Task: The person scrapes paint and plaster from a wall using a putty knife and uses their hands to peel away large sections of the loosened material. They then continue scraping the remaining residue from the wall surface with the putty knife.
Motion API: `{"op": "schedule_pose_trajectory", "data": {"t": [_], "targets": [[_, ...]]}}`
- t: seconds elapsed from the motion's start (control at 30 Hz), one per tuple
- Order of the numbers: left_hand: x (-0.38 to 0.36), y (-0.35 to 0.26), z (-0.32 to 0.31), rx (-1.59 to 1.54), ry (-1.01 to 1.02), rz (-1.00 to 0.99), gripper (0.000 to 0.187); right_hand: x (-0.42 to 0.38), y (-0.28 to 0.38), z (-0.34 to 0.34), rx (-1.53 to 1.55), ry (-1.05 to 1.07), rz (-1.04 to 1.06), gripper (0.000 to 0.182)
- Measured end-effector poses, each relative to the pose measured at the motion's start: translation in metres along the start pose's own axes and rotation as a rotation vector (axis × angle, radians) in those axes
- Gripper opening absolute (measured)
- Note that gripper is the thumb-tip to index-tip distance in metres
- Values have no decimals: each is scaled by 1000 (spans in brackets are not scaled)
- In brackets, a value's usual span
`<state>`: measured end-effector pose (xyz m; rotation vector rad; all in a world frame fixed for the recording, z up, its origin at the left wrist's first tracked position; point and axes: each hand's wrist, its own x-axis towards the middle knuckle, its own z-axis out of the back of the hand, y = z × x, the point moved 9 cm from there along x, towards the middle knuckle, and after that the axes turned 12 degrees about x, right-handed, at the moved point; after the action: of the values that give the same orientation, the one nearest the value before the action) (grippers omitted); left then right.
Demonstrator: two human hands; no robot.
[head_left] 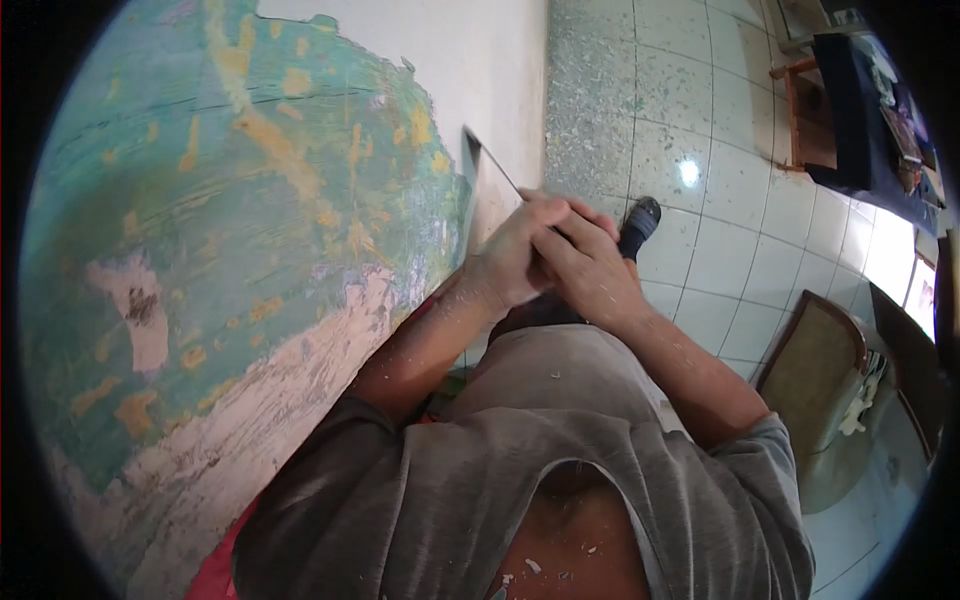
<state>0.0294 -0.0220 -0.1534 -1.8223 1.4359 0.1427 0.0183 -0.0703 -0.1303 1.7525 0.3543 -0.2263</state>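
My left hand (510, 250) and my right hand (590, 260) are together in front of my body, fingers closed around the handle of a scraper (497, 165). Most of the handle is hidden by the fingers. The scraper's thin blade points up and left, its tip near the white part of the wall (480, 60). Left of it the wall shows a patchy green and yellow surface (330, 190) with a ragged edge against the white coat. Pale dust and flakes cling to both forearms.
Flakes of paint lie on the tiled floor (590, 120) along the wall. My foot in a dark sandal (642, 215) stands on the tiles. A cushioned chair (815, 370) is at the right, and a cloth-covered table (860, 120) with things on it is at the upper right.
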Motion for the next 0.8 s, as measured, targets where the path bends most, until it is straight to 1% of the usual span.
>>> {"op": "schedule_pose_trajectory", "data": {"t": [0.03, 0.07, 0.1, 0.13, 0.17, 0.2, 0.23, 0.27, 0.3, 0.37, 0.4, 0.43, 0.47, 0.5, 0.53, 0.57, 0.6, 0.63, 0.67, 0.7, 0.73, 0.77, 0.8], "targets": [[-3, 11, -5, -7, 3, 12, 45, -17, 12, 4, -16, 1, 48, 42], [-7, 24, -21, -7, 83, -12, 44, -35, 10, 8, 191, -46, -113, 41], [-13, 35, -35, -8, 157, -40, 44, -49, 14, 8, 191, -46, -119, 41], [-21, 38, -44, 1, 195, -95, 40, -62, 16, 5, 192, 5, -123, 41], [-21, 38, -39, -2, 190, -95, 40, -66, 19, 2, 194, 57, -126, 41], [-23, 35, -30, -23, 183, -105, 42, -60, 21, -3, 93, 93, -122, 41], [-24, 34, -22, -44, 175, -114, 43, -52, 13, -5, 97, 95, -125, 41], [-19, 30, 1, 91, 41, -110, 45, -44, -5, -8, 140, 116, -177, 42], [-17, 29, 1, 98, 34, -120, 45, -35, -16, -11, 175, 145, -219, 42], [-14, 40, 3, 6, -53, -72, 44, -30, -3, -10, 155, 140, -204, 43], [-13, 41, -3, 9, -51, -74, 44, -28, 3, -5, 130, 118, -182, 44], [-13, 39, -7, -71, -96, -89, 42, -30, 1, -4, 129, 117, -179, 44], [-14, 37, -7, -151, -144, -108, 41, -31, 2, -5, 123, 116, -102, 45], [-15, 36, -4, -146, -147, -113, 41, -32, 4, -6, 118, 117, -25, 46], [-18, 38, -4, -123, -94, -98, 39, -35, 1, -8, 120, 122, -24, 46], [-19, 41, -5, -100, -42, -81, 37, -38, -7, -10, 120, 125, -75, 47], [-22, 43, -6, -98, -46, -83, 37, -41, -13, -12, 119, 127, -124, 48], [-26, 44, -9, -5, -34, -107, 35, -47, -13, -12, 121, 129, -121, 48], [-29, 45, -11, 87, -21, -128, 33, -55, -11, -12, 106, 119, -70, 47], [-31, 44, -10, 85, -24, -124, 33, -62, -9, -13, 91, 108, -23, 47], [-32, 39, -12, 159, -14, -152, 32, -65, -7, -13, 49, 57, 88, 47], [-31, 36, -13, 232, -4, -182, 31, -48, -10, -15, 45, 59, 89, 47], [-24, 34, -7, 225, -4, -177, 31, -22, -14, -16, -9, 53, 71, 47]]}}
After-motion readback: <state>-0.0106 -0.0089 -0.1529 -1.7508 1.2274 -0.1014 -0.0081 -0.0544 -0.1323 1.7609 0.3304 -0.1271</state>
